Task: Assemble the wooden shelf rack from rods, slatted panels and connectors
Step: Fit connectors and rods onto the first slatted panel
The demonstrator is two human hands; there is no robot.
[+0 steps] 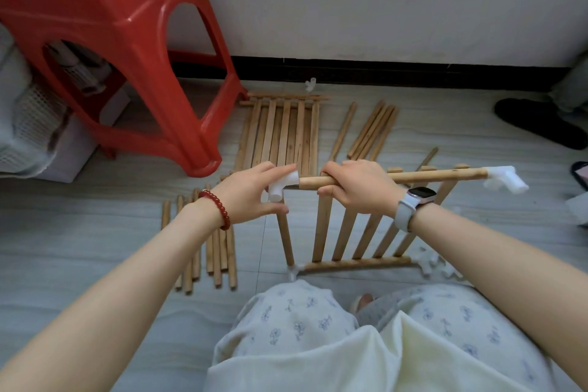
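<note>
Wooden round rod point(439, 176), at twelve o'clock over the standing slatted panel point(346, 232), was clamped by the right hand point(356, 188) to brace it while the left hand point(254, 191) pinched a white plastic corner connector point(283, 188) against its nine-o'clock end, probably for pushing on.

no readable text, labels, numbers

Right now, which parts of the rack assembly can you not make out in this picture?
1. Head view: whether the rod end is seated inside the white connector; the left hand covers the joint.
2. The rod's middle, wrapped by the right hand.
3. The connectors under the right forearm: blurred, count unclear.
</note>
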